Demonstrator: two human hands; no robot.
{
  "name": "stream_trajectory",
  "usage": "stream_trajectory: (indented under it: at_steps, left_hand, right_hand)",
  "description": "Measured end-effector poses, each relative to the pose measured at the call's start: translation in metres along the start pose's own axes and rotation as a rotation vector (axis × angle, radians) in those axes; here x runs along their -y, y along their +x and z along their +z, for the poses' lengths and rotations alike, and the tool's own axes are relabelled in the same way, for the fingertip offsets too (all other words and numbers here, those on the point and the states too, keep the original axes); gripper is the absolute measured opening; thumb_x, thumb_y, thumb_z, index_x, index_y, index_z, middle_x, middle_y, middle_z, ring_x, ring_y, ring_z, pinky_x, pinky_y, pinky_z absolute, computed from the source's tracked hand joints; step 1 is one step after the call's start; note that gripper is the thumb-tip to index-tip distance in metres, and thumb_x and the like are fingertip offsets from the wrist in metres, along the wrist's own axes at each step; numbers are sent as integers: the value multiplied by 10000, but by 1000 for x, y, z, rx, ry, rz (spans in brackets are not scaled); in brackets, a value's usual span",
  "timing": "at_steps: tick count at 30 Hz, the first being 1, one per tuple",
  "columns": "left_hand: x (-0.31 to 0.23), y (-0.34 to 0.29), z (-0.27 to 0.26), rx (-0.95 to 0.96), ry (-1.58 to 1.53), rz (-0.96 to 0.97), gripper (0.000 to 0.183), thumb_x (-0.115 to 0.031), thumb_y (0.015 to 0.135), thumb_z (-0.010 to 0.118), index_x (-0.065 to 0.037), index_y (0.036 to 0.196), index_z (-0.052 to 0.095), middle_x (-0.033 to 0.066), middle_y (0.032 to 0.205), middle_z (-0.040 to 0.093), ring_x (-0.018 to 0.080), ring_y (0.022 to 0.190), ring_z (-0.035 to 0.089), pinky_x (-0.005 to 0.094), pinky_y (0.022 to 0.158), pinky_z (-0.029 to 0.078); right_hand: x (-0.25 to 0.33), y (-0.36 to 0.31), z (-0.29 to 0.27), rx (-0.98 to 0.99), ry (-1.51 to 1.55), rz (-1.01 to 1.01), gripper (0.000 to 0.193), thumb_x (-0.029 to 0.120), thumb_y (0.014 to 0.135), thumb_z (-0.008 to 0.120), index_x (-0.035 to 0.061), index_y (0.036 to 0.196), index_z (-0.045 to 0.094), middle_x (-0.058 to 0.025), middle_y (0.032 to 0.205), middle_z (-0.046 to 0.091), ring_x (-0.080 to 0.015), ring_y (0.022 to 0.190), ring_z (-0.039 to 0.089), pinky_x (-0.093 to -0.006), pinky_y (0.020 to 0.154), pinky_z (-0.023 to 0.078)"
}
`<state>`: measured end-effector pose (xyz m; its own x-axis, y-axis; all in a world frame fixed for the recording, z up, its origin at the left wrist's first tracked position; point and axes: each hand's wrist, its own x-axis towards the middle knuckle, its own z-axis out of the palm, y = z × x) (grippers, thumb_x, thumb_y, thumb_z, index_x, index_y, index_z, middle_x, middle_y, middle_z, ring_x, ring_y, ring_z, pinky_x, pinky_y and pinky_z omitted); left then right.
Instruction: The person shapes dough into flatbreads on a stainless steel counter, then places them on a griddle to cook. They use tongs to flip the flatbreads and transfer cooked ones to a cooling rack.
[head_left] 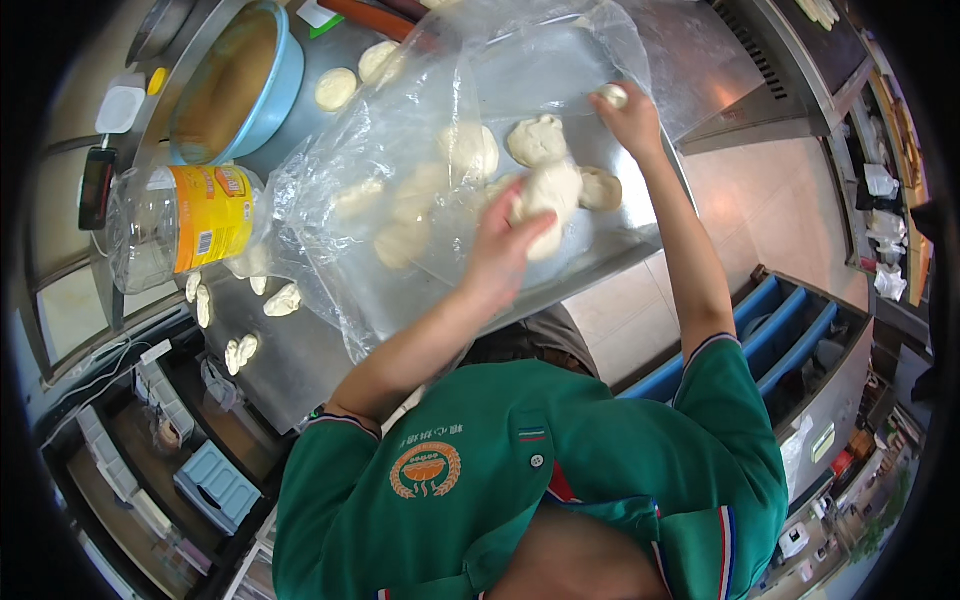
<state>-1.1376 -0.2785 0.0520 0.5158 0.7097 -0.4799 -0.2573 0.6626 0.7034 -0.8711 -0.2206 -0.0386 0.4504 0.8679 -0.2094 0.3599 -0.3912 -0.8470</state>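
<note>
Green shirt point(560, 470) above a seemingly steel counter point(300, 350), tiled floor point(760, 200).

This is a commercial kitchen or bakery. A long steel counter point(300, 370) holds a metal tray point(600, 250) with dough pieces point(545, 165) under a clear plastic sheet point(400, 130), beside a large blue bowl point(285, 75) and a clear jar point(180, 225). The person wears a green uniform shirt point(480, 470). Blue crates point(790, 330) stand on the tiled floor point(760, 200).
</note>
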Motion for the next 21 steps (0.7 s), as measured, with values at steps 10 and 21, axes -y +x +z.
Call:
stream_trajectory:
  at_steps: [10, 21]
  left_hand:
    - [74, -52, -81, 201, 1726, 704, 758, -239, 755, 777, -40, 1411, 454, 201, 1568, 243, 407, 1456, 194, 640, 1145, 119]
    - [-5, -59, -105, -492, -115, 177, 477, -64, 876, 653, -33, 1321, 485, 62, 1006, 611, 129, 807, 579, 292, 694, 458]
  right_hand:
    - [-34, -110, 32, -107, -681, -642, 369, 325, 859, 700, 148, 1180, 660, -123, 1265, 563, -331, 1157, 535, -485, 922, 451]
    - [-6, -153, 46, -43, -811, -755, 448, 228, 839, 695, 182, 1277, 615, -113, 1313, 546, -308, 1285, 462, -552, 1054, 332]
